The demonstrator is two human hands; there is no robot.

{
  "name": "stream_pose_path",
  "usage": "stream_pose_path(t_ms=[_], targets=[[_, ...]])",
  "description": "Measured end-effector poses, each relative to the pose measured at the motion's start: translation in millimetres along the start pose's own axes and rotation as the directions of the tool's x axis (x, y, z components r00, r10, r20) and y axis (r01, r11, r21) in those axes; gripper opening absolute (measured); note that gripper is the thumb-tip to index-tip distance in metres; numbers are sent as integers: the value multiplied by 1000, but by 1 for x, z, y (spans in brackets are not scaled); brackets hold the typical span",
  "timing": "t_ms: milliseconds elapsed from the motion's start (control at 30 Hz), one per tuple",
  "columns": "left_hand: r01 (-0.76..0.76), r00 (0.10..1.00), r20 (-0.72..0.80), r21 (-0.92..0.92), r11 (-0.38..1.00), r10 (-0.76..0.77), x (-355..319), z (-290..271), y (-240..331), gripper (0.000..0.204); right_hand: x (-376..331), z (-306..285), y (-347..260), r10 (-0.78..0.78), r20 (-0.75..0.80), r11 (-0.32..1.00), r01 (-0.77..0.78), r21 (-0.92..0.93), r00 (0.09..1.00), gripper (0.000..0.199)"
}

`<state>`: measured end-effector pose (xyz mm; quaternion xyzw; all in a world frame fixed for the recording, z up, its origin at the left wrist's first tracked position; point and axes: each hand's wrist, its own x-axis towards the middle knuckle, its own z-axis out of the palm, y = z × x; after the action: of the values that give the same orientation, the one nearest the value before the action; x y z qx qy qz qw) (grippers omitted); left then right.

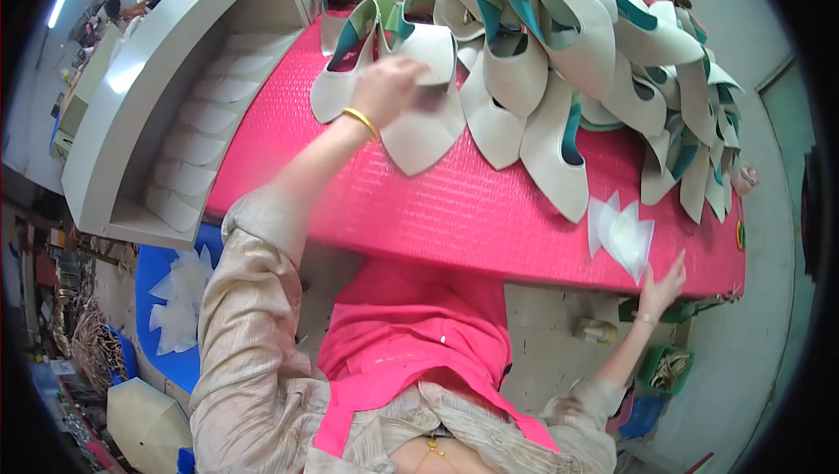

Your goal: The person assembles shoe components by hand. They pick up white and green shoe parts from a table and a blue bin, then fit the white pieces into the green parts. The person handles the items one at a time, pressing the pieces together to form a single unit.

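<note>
My left hand (pixel 393 94), a gold bangle on its wrist, is over a white pointed shoe upper (pixel 418 138) near the table's far left. Its fingers are curled; a dark blurred patch shows by the fingertips, too smeared to name. Other white shoe uppers (pixel 559 146) with green and teal linings are heaped beyond and to the right. My right hand (pixel 664 289) is at the table's near right edge, fingers apart. Its thumb is beside a small stack of translucent white pointed pieces (pixel 625 234); whether they touch is unclear.
A pink-covered table (pixel 384 212) spans the front. At its left stands a white curved machine (pixel 96 151) holding a row of pale pieces (pixel 188 151). More translucent pieces (pixel 183 299) lie on a blue stool (pixel 153 334). A green basket (pixel 669 369) stands at lower right.
</note>
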<state>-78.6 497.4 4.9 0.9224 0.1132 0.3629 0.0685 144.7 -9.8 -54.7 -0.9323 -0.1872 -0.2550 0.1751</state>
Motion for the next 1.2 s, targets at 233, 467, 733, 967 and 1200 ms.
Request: stream_pose_path(t_ms=[233, 467, 733, 967, 1200], targets=[[699, 664, 57, 307, 646, -745, 30, 29, -131, 34, 49, 1, -312, -672, 103, 362, 204, 910, 733, 36], [576, 675, 90, 556, 599, -733, 42, -48, -128, 21, 66, 160, -515, -749, 239, 662, 686, 302, 618, 31], [327, 843, 99, 686, 650, -529, -29, -153, -70, 10, 112, 201, -519, -727, 122, 686, 705, 181, 676, 41], [248, 943, 173, 206, 947, -285, -64, -198, -33, 16, 124, 143, -528, -820, 128, 501, 590, 633, 558, 29], [-594, 784, 174, -67, 802, 596, -99, -162, 45, 17, 6, 63, -448, -901, 403, 407, -634, 658, -161, 42]])
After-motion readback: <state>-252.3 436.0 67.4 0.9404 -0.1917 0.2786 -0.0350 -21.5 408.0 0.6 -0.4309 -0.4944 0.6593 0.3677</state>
